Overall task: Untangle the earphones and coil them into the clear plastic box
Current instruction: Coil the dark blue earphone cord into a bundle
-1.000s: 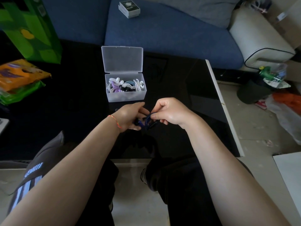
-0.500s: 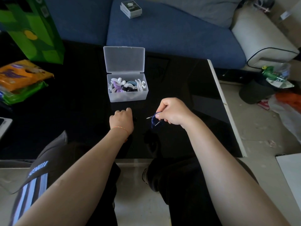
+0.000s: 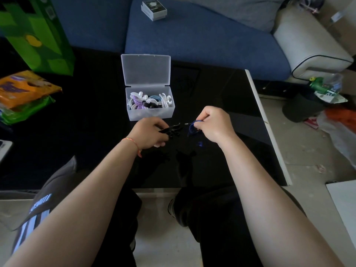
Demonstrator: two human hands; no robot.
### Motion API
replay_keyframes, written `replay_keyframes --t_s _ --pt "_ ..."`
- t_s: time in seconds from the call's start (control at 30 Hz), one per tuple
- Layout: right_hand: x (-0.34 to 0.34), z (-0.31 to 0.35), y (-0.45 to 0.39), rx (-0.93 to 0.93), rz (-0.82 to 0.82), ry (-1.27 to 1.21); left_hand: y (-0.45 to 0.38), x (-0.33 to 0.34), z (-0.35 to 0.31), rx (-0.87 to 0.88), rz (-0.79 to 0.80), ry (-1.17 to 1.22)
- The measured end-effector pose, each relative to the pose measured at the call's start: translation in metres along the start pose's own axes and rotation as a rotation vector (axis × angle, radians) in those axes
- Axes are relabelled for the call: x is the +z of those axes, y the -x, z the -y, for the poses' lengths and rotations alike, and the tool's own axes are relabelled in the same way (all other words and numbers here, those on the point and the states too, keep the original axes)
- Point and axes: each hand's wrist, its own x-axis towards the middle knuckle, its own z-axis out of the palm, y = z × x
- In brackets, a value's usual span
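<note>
Single head-worn view, forward and down over the table (image 3: 221, 89).

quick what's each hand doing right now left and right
Left hand: closed, gripping the black earphones.
Right hand: closed, pinching the blue earphone cable.

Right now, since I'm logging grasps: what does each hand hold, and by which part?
The right hand pinches the blue earphones near the plug end. The left hand grips black earphones; where on them cannot be told.
</note>
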Motion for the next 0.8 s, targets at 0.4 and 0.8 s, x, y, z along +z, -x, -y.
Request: replay_keyframes --t_s 0.4,0.8 --pt "0.000 0.007 0.003 -0.083 0.001 -0.108 0.009 0.008 -0.022 -0.105 0.134 0.886" --pt "-0.004 0.007 0.003 -0.126 0.098 -0.016 0.005 -0.006 -0.021 0.021 -0.063 0.743"
